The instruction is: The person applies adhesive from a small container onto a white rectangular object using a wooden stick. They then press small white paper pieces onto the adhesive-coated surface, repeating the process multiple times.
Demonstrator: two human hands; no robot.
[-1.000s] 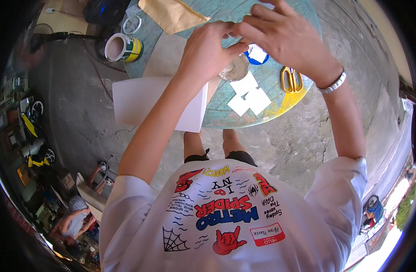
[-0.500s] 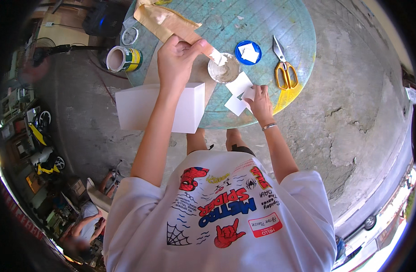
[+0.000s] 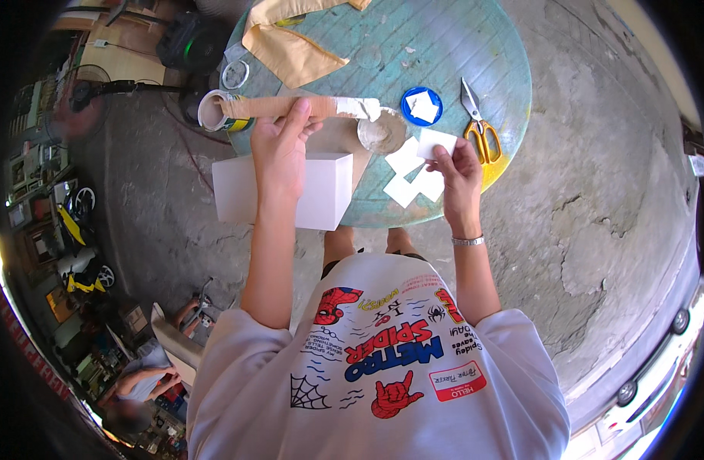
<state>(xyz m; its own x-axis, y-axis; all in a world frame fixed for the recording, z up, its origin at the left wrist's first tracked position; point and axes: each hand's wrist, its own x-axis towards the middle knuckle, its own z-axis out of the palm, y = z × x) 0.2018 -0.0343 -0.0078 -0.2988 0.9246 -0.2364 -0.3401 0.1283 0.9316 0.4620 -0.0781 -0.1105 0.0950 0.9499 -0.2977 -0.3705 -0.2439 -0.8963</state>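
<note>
My left hand (image 3: 281, 153) is closed on a flat brown strip (image 3: 271, 106), which looks like cardboard. White paste (image 3: 358, 108) coats its right end, held over the rim of a round bowl (image 3: 382, 136) smeared with pale paste. Between the thumb and fingers of my right hand (image 3: 462, 172) is a small white square card (image 3: 437, 144), lifted off the table. Below it, several similar white squares (image 3: 401, 191) lie overlapping. Under my left wrist stands a white box (image 3: 326, 192) at the table's near edge, partly hidden by my forearm.
Gold-handled scissors (image 3: 480, 126) lie at the right of the round green table (image 3: 444, 46). A blue lid (image 3: 436, 115) holds white paper pieces. A tan cloth (image 3: 290, 57) is at the back left, near a white ring (image 3: 235, 74) and an open can (image 3: 212, 112).
My left hand has drawn the pasted strip up from the bowl and turned it nearly level. My right hand has raised a white square card off the table. The cloth now shows separately behind the strip.
</note>
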